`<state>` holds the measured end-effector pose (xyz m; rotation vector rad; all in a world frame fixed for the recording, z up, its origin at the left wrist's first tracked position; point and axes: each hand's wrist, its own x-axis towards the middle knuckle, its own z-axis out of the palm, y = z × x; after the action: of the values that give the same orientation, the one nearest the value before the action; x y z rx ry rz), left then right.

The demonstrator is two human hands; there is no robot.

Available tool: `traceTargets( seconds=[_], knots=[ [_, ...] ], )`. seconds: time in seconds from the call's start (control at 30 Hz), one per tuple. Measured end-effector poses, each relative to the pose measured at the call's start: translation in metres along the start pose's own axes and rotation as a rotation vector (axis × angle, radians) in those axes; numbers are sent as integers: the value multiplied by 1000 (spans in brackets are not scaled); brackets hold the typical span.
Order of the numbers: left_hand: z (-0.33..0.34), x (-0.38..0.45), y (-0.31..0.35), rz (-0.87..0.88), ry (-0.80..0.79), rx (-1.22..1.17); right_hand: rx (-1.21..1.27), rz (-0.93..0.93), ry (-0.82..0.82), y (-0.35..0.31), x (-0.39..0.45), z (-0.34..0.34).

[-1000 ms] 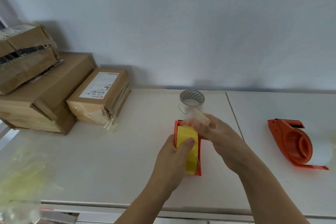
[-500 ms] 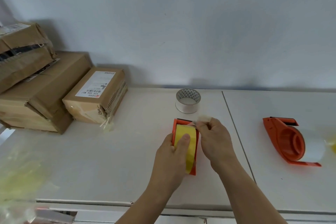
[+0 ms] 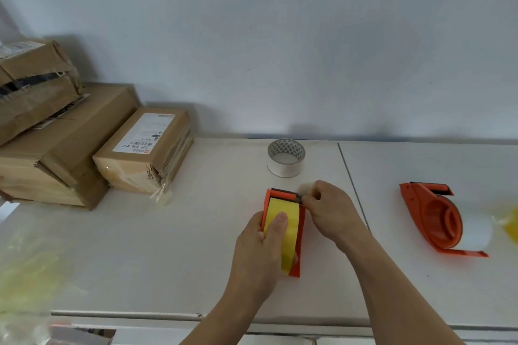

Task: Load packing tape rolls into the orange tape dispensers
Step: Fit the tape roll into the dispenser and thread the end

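Note:
An orange tape dispenser [image 3: 297,263] stands on the white table, with a yellow tape roll [image 3: 288,216] seated in it. My left hand [image 3: 260,249] grips the dispenser from the left, thumb pressed on the yellow roll. My right hand [image 3: 328,209] pinches the loose tape end at the dispenser's front right corner, beside the black roller. A second orange dispenser [image 3: 437,221] lies on its side at the right with a white roll [image 3: 476,227] in it. A loose clear tape roll [image 3: 286,158] sits behind the first dispenser.
Cardboard boxes [image 3: 145,151] are stacked at the back left against the wall. Crumpled yellowish plastic wrap [image 3: 30,269] lies at the front left, and another yellow scrap [image 3: 510,221] at the far right edge. A seam [image 3: 351,179] runs across the table.
My right hand has come down from above the dispenser's front to its right corner, taking the tape end with it. My left hand keeps its hold on the dispenser.

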<state>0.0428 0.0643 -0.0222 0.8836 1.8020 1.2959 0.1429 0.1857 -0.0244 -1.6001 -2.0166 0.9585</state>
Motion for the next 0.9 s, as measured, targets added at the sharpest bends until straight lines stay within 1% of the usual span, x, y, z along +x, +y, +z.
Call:
traceTargets(
  seconds=[0.1, 0.27, 0.37, 0.5, 0.63, 0.77, 0.9],
  knots=[
    [-1, 0, -2, 5, -21, 7, -67, -16, 11, -2, 11, -3],
    [-1, -3, -4, 4, -43, -13, -90, -4, 42, -4, 28, 3],
    [-3, -7, -4, 1, -50, -9, 2, 41, 92, -2, 34, 6],
    [-8, -8, -5, -15, -72, -41, 126, 30, 134, -3, 34, 11],
    [-14, -3, -2, -28, -157, -34, 251, 64, 151, -2, 37, 13],
    [-21, 4, 4, -103, -272, -20, 277, 124, 130, 0, 42, 16],
    [-22, 5, 9, -169, -320, -15, 259, 152, 109, 3, 48, 15]
  ],
)
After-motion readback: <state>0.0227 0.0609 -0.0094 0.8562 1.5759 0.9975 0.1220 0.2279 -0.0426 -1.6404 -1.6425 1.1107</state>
